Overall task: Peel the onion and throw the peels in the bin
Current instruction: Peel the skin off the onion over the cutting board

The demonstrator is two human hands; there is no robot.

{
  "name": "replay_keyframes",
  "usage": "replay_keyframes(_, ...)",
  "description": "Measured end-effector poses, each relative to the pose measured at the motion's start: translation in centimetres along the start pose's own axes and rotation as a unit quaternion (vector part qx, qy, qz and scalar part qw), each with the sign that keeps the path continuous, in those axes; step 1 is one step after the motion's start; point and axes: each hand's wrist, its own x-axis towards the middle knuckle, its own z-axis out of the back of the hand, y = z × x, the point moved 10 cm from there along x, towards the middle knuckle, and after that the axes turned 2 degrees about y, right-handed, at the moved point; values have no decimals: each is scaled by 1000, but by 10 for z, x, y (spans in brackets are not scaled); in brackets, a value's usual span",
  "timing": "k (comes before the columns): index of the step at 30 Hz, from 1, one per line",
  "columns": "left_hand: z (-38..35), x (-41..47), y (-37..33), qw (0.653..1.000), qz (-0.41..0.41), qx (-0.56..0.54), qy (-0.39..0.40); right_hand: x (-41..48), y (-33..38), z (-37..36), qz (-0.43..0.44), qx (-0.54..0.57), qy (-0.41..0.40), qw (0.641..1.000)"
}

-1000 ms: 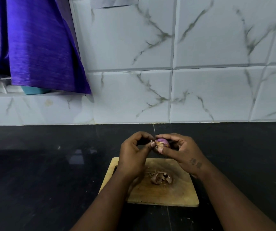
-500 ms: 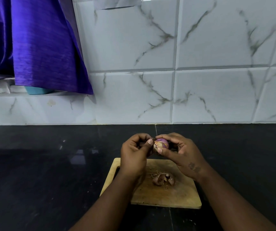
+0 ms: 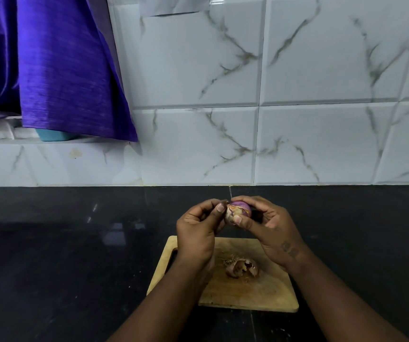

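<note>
Right hand [image 3: 270,228] grips onion [image 3: 239,210]; left hand [image 3: 198,228] pinches its skin; peels [image 3: 241,267] on board [image 3: 247,292] below hands.

A board [image 3: 260,294] sits on the counter [image 3: 50,267], near the front. The peels [image 3: 240,267] lie in the middle of the board. Over the board's back edge is the onion [image 3: 240,209], with the left hand [image 3: 196,233] at its left and the right hand [image 3: 272,230] at its right. The wall [image 3: 321,144] stands behind the counter. A cloth [image 3: 62,70] hangs at the far left.
</note>
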Motion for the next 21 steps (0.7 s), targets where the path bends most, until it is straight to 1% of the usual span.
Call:
replay_keyframes(3,-7,1,-11,995,-41,78,51,0,0,3,-4,-25,4,1000)
replay_keyframes(6,-11,0,-15,986,-57,135,84,0,-2,6,-12,-61,6,998)
replay_keyframes(9,-14,-1,-18,969,-80,211,98,-1,-4,7,-17,-90,13,996)
replay_keyframes(11,-12,0,-20,958,-98,252,93,-1,-3,6,-15,-121,22,992)
replay_keyframes(14,-12,-1,-24,946,-125,287,87,-1,-2,5,-17,-127,23,992)
replay_keyframes(17,-19,-7,-28,934,-154,310,92,-1,-4,6,-26,-122,2,992)
replay_keyframes(19,-23,-9,-26,933,-154,309,100,-1,-7,9,-32,-129,-17,991)
replay_keyframes(21,-26,-11,-20,939,-136,295,115,0,-9,17,-37,-126,-39,991)
